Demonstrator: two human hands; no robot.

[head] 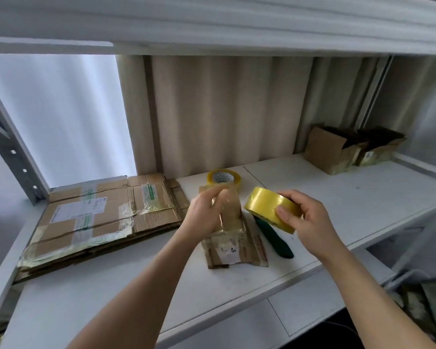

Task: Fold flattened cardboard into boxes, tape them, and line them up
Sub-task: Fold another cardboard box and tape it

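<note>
A small cardboard box stands upright on the white shelf board, and I take it as the landmark for all places. It is brown, with old glossy tape and a torn label on the side that faces the camera.

The left hand is at the top of the box, on its left side. Its fingers are curled and they pinch the free end of a clear tape strip, which hangs over the top of the box. Whether the strip already sticks to the cardboard, I cannot tell.

The right hand is to the right of the box and a little above the shelf. It holds a yellow tape roll: the thumb lies on the outer face of the roll and the other fingers are curled around its far side. The roll is tilted and is just beside the top right corner of the box.

Behind the box, a second tape roll lies flat on the shelf. To the right of the box, partly under the held roll, lies a dark green tool; what kind of tool it is, I cannot tell.

To the left of the box there is a stack of flattened cardboard with labels and tape on it. Far to the right of the box, at the back of the shelf, two folded boxes stand side by side with their top flaps open.
</note>
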